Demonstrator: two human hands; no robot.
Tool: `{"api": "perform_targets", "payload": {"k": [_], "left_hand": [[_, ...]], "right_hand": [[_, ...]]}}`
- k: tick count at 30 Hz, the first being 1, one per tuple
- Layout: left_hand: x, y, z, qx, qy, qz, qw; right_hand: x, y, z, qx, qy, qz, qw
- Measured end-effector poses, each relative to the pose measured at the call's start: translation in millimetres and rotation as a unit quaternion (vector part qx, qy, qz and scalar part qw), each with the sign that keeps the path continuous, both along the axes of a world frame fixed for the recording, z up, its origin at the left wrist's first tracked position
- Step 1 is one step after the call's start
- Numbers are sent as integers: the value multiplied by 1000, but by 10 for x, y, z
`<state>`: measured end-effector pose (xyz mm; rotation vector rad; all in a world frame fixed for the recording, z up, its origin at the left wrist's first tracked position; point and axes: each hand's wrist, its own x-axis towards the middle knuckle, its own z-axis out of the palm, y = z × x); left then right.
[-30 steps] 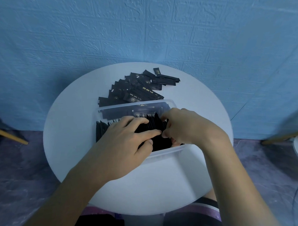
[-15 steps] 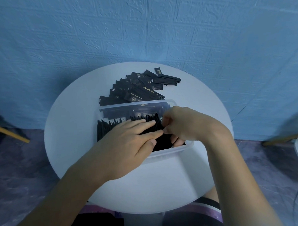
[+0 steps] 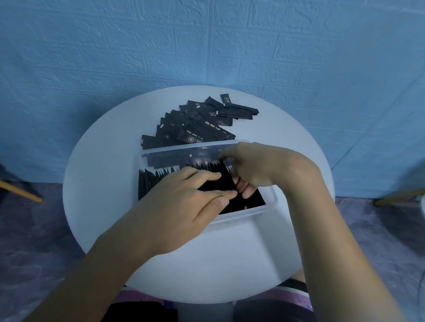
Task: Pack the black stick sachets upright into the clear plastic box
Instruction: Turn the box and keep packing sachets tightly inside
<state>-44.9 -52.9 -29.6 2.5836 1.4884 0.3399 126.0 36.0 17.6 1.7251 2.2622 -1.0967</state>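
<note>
Left hand (image 3: 184, 205) lies palm-down across the near rim of the clear rectangular plastic box (image 3: 271, 207), fingers straight and close together, pressing on the black stick sachets (image 3: 151, 183) packed inside. These stand on end, long axis up, tips leaning a little, the row running left to right. Right hand (image 3: 257, 169) sits at the row's right end, fingers curled round the last sachets, thumb blurred and fingertips partly hidden. Beyond the box a loose fan of black sachets (image 3: 198, 122) lies flat on the round white surface (image 3: 99, 189), long axes mostly left-right.
</note>
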Motion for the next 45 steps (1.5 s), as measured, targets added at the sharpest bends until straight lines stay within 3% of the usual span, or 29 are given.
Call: {"api": "perform_targets", "payload": {"k": [18, 21, 24, 27, 29, 32, 39, 45], "left_hand": [[26, -41, 6, 16, 6, 14, 1000], [12, -37, -35, 24, 4, 17, 1000], [-16, -44, -55, 30, 0, 15, 999], [-50, -61, -57, 26, -7, 15, 1000], [-73, -72, -54, 26, -10, 15, 999], [-81, -82, -52, 23, -14, 15, 1000], [-66, -73, -55, 22, -25, 22, 999], [-70, -78, -50, 15, -26, 24, 999]], "right_hand": [[66, 39, -16, -54, -12, 61, 997], [80, 52, -4, -52, 33, 43, 997], [98, 130, 29, -10, 148, 6, 989], [120, 285, 22, 69, 299, -39, 951], [158, 462, -56, 133, 349, -70, 925], [203, 739, -291, 180, 327, -69, 925], [177, 868, -791, 141, 206, 50, 967], [274, 874, -851, 201, 166, 33, 965]]}}
